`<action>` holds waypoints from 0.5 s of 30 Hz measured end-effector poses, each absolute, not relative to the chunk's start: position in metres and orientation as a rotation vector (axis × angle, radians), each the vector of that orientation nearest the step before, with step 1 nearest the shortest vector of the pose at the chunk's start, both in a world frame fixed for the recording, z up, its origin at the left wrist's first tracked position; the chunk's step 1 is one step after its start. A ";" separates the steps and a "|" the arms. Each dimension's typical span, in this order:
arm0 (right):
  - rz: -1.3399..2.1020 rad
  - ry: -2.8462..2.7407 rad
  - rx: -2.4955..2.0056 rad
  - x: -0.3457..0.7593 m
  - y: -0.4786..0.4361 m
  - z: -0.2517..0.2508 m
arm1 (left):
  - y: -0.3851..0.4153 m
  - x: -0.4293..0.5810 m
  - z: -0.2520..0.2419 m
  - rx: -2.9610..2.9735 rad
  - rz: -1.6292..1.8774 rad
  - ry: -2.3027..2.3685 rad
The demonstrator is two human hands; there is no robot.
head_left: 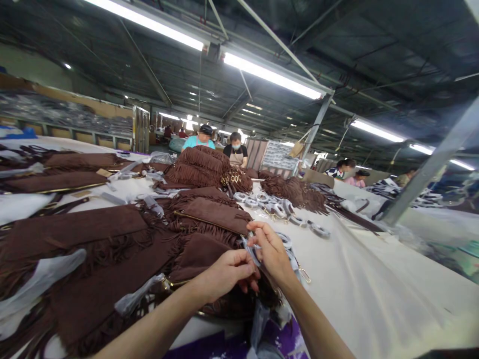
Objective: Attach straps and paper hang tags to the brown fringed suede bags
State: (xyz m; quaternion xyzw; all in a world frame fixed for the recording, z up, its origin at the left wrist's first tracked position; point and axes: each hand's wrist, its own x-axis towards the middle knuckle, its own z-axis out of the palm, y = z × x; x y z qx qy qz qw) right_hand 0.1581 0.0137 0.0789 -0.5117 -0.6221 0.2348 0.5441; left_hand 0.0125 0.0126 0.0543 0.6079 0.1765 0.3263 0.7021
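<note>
Brown fringed bags [215, 214] with gold zips lie heaped in the middle of the table. At the heap's near right edge, my left hand [230, 273] has its fingers curled together over a brown piece, close beside my right hand. My right hand [270, 248] is raised slightly higher, thumb and fingers pinched at a strip in greyish wrapping [251, 251]. What the left fingertips hold is hidden. A gold clasp [304, 274] lies just right of my right wrist. Under my hands is a dark, shiny brown part [232, 305].
More brown bags [75, 229] and plastic-wrapped straps cover the left side. Wrapped rings [279, 205] lie on the white table [359, 279] beyond my hands. Purple plastic [202, 347] is at the near edge. Several people sit or stand farther back; a metal post [430, 162] rises at right.
</note>
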 end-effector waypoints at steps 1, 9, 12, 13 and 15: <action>0.569 -1.474 -1.213 0.159 0.012 0.081 | 0.011 0.013 0.055 1.375 0.750 0.414; 0.694 -1.438 -1.191 0.155 0.005 0.088 | -0.002 0.019 0.060 1.335 0.811 0.427; 0.724 -1.206 -1.206 0.170 -0.001 0.081 | -0.001 0.020 0.057 1.326 0.860 0.471; 0.710 -1.148 -1.222 0.177 -0.005 0.079 | -0.001 0.019 0.056 1.327 0.861 0.480; 0.775 -1.097 -1.250 0.186 -0.016 0.073 | 0.000 0.020 0.054 1.341 0.852 0.483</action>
